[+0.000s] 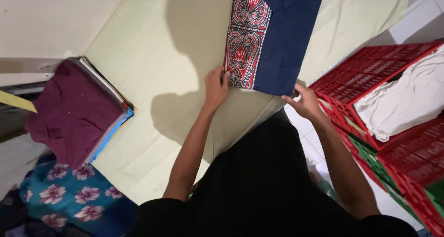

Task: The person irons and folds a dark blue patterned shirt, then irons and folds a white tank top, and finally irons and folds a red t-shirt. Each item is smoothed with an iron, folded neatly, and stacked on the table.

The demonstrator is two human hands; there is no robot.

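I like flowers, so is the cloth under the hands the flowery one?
No. The hands, left and right, are on a navy and red patterned cloth; the flowery cloth lies off to the side.

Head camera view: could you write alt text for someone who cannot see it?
Seen from above, a person's left hand and right hand press the near edge of a folded navy cloth with a red patterned panel on a pale green table cover. A maroon shirt tops a stack at left; red crates stand at right.
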